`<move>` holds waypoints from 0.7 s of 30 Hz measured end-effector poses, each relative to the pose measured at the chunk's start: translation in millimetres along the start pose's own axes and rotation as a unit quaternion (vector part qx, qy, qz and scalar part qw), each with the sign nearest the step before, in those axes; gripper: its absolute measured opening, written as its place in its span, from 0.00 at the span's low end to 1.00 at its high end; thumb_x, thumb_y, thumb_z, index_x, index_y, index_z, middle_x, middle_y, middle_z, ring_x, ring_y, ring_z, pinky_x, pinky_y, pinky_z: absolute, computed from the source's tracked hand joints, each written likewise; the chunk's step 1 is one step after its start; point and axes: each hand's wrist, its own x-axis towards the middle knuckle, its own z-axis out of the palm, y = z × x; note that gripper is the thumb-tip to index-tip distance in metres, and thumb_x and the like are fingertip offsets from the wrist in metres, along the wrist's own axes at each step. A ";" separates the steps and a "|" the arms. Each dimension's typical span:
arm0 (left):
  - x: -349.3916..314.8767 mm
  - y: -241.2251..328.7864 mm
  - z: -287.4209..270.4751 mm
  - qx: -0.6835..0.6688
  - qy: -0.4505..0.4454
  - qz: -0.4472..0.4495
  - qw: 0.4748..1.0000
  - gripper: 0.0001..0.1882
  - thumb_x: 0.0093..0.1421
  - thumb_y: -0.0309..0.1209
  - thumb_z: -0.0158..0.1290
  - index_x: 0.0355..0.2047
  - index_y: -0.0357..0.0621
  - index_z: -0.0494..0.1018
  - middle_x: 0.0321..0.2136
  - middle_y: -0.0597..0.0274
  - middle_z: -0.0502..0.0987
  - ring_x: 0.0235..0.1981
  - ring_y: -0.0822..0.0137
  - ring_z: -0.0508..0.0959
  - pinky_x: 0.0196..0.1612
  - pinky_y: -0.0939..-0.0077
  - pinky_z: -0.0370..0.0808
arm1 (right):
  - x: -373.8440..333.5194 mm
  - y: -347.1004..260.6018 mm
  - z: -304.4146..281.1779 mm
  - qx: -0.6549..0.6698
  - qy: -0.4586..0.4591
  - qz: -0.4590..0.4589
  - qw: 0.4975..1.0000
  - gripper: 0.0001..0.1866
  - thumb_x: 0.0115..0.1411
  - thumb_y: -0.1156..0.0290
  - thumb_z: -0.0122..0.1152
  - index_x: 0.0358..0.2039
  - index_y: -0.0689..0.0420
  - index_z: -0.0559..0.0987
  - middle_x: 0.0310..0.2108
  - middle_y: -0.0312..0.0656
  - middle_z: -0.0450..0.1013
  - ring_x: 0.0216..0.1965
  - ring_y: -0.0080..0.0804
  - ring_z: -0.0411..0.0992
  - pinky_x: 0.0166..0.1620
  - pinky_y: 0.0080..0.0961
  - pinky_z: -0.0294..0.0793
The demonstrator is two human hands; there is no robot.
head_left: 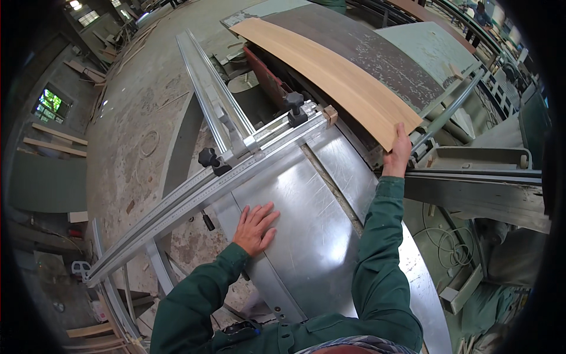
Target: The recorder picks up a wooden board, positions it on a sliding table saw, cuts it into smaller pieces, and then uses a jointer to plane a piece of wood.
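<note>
Here, left hand [254,229]: palm down, fingers spread on the metal table [300,206], well apart from the right
Right hand [399,150]: clamped on the near end of the wooden board [336,74]
Board: slanting away, beyond the ruled rail [177,217]

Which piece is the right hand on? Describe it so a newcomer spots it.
Start at the big silvery metal machine table. Past its far right part, a long wooden board stretches toward the upper left, with the right hand on its near end. Its clean, light tan surface sets it apart from the dark, scuffed panel beside it.
</note>
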 end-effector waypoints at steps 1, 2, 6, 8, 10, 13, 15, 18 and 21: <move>-0.2 -1.4 0.8 -0.002 -0.002 -0.001 1.000 0.24 0.52 0.36 0.47 0.51 0.53 0.63 0.55 0.61 0.58 0.55 0.56 0.59 0.59 0.54 0.46 | -2.0 -3.5 1.7 0.002 0.006 -0.003 1.000 0.20 0.57 0.66 0.52 0.43 0.68 0.67 0.40 0.45 0.69 0.37 0.32 0.71 0.38 0.26 0.71; 0.0 -2.6 1.0 -0.005 -0.003 -0.001 1.000 0.24 0.52 0.36 0.47 0.51 0.53 0.63 0.55 0.61 0.58 0.55 0.56 0.59 0.59 0.54 0.46 | -3.9 -7.2 3.3 0.006 0.006 0.004 1.000 0.19 0.57 0.65 0.53 0.42 0.68 0.67 0.38 0.44 0.70 0.36 0.32 0.72 0.37 0.26 0.72; 0.2 -3.8 2.2 -0.003 0.004 0.000 1.000 0.24 0.52 0.36 0.47 0.51 0.53 0.62 0.55 0.61 0.58 0.55 0.56 0.59 0.59 0.54 0.45 | -7.1 -23.3 6.2 0.035 -0.012 0.009 0.999 0.19 0.58 0.66 0.50 0.43 0.68 0.66 0.38 0.45 0.69 0.38 0.33 0.71 0.39 0.28 0.72; -1.9 -5.9 3.0 -0.003 0.000 -0.001 1.000 0.24 0.52 0.36 0.47 0.51 0.53 0.62 0.55 0.62 0.58 0.55 0.56 0.59 0.59 0.54 0.45 | -11.4 -33.7 8.1 0.056 -0.042 0.020 0.997 0.19 0.58 0.66 0.49 0.44 0.68 0.65 0.39 0.45 0.69 0.40 0.33 0.70 0.41 0.28 0.71; -2.5 -7.3 3.3 -0.003 0.004 -0.003 1.000 0.24 0.52 0.36 0.47 0.51 0.54 0.62 0.56 0.62 0.57 0.55 0.56 0.59 0.59 0.54 0.45 | -22.5 -47.3 12.5 0.061 -0.056 0.021 0.996 0.20 0.57 0.66 0.51 0.45 0.66 0.65 0.40 0.45 0.69 0.41 0.32 0.70 0.42 0.27 0.71; -2.2 -6.7 6.1 -0.003 0.009 -0.001 1.000 0.24 0.53 0.36 0.47 0.52 0.54 0.62 0.56 0.62 0.57 0.55 0.57 0.59 0.59 0.54 0.45 | -32.0 -68.2 10.8 0.076 -0.079 0.020 0.994 0.21 0.56 0.65 0.52 0.47 0.64 0.64 0.40 0.44 0.69 0.40 0.33 0.71 0.41 0.27 0.73; 0.4 -8.1 8.2 -0.009 0.007 0.010 1.000 0.24 0.53 0.35 0.47 0.51 0.54 0.62 0.56 0.62 0.57 0.55 0.57 0.59 0.60 0.55 0.45 | -39.4 -81.3 11.4 0.090 -0.101 0.013 0.991 0.23 0.56 0.64 0.52 0.49 0.63 0.63 0.41 0.44 0.69 0.40 0.34 0.71 0.40 0.29 0.74; -1.2 -11.2 9.4 -0.005 0.015 0.010 1.000 0.24 0.53 0.35 0.47 0.51 0.54 0.62 0.56 0.62 0.57 0.55 0.57 0.59 0.60 0.55 0.45 | -54.1 -94.8 17.5 0.086 -0.091 -0.003 0.992 0.24 0.55 0.62 0.53 0.48 0.63 0.63 0.41 0.44 0.68 0.41 0.32 0.70 0.40 0.27 0.72; -1.1 -13.7 11.1 0.001 0.022 0.013 1.000 0.24 0.52 0.35 0.47 0.51 0.54 0.62 0.56 0.62 0.57 0.55 0.57 0.59 0.59 0.54 0.46 | -62.0 -106.4 15.6 0.091 -0.084 -0.029 0.992 0.25 0.55 0.60 0.53 0.48 0.62 0.63 0.41 0.44 0.68 0.40 0.32 0.70 0.40 0.29 0.72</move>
